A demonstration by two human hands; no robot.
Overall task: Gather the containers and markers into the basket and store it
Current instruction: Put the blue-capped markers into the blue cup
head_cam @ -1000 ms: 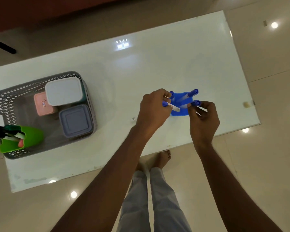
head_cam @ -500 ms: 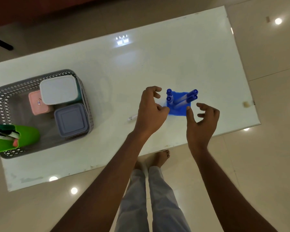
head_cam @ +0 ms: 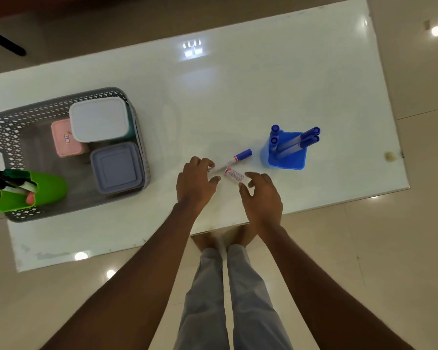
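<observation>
A grey lattice basket (head_cam: 8, 122) stands on the left of the white table. It holds a white-lidded container (head_cam: 99, 120), a pink container (head_cam: 63, 140), a blue-grey container (head_cam: 115, 168) and a green cup (head_cam: 48, 190) with markers. A blue cup (head_cam: 287, 161) with several blue-capped markers stands to the right. Two loose markers lie between them. My left hand (head_cam: 196, 184) pinches the tail of the blue-capped marker (head_cam: 235, 159). My right hand (head_cam: 262, 197) hovers with fingers spread, its thumb next to the white marker (head_cam: 234, 175).
The table's front edge (head_cam: 238, 224) runs just under my wrists, with my legs and feet below it. A small brown spot (head_cam: 389, 156) sits near the table's right edge. A dark bar (head_cam: 5, 44) crosses the floor at far left.
Both hands left the blue cup, where they had placed markers, and moved left and nearer to me onto the loose markers. The left hand has closed on one.
</observation>
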